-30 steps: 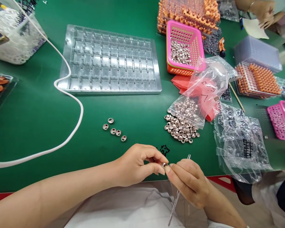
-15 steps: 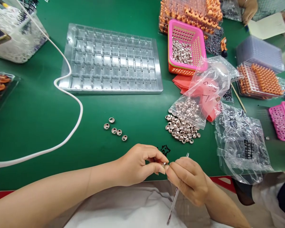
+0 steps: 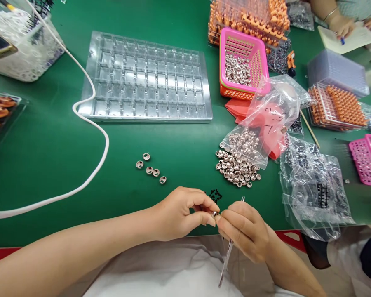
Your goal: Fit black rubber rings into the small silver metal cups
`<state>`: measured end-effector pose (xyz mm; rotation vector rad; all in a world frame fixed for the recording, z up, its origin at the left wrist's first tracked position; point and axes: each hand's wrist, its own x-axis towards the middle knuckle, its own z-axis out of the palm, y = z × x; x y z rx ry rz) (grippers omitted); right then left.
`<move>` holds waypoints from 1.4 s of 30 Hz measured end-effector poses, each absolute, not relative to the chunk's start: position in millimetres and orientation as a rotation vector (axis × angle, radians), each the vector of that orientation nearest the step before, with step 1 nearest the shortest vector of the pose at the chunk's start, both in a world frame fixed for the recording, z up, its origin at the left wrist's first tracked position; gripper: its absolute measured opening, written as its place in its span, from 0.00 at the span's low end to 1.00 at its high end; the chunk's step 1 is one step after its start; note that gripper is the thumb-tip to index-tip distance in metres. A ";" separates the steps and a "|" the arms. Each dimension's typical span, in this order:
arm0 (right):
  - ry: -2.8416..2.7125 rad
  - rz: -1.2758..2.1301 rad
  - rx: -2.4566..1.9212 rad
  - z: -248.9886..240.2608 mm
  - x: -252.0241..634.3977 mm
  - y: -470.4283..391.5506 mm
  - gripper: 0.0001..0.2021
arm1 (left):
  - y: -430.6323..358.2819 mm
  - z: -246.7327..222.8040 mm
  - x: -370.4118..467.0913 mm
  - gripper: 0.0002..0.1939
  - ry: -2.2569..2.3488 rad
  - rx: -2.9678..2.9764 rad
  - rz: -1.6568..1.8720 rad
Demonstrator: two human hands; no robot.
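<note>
Between thumb and forefinger my left hand [image 3: 185, 212] pinches a small metal cup [image 3: 214, 213]. My right hand [image 3: 245, 231] is closed around metal tweezers [image 3: 225, 264], its fingertips touching the same cup from the right. Just beyond my fingers lie tiny black parts [image 3: 215, 194], partly hidden by my left hand. Several loose metal cups [image 3: 149, 170] are spread on the green table [image 3: 117, 144] to the upper left. A pile of such cups [image 3: 238, 169] spills from a clear bag [image 3: 266, 119] beyond my right hand.
A clear compartment tray [image 3: 148, 78] lies at the back, with a white cable [image 3: 106, 144] at its left. Pink basket [image 3: 267, 62] holds more cups. Crumpled plastic bags [image 3: 315, 185] lie right. A co-worker's hand [image 3: 341, 27] holds a pen over paper at the upper right.
Both my hands stay together at the cup; the tweezers have tilted slightly. The co-worker's hand has moved right and down onto the paper.
</note>
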<state>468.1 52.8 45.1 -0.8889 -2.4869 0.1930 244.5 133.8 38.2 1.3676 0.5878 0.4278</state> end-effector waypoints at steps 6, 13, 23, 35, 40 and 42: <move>-2.399 0.233 -0.857 53.2 462.1 60.7 0.10 | 133.9 38.5 242.4 0.04 0.591 1.399 0.413; -2.433 0.236 -0.775 51.8 463.9 63.4 0.10 | 134.3 35.9 241.9 0.04 0.556 1.485 0.399; -2.452 0.371 -0.786 55.5 461.8 65.1 0.12 | 133.6 33.5 242.9 0.06 0.523 1.517 0.384; -2.328 0.320 -0.844 44.1 464.6 54.9 0.10 | 133.1 31.6 245.3 0.08 0.582 1.072 0.276; -2.316 0.294 -0.912 43.7 462.7 50.4 0.10 | 133.7 33.7 247.4 0.09 0.608 0.901 0.215; -2.336 0.262 -0.915 44.8 461.9 50.5 0.10 | 134.4 35.4 247.6 0.09 0.620 0.900 0.203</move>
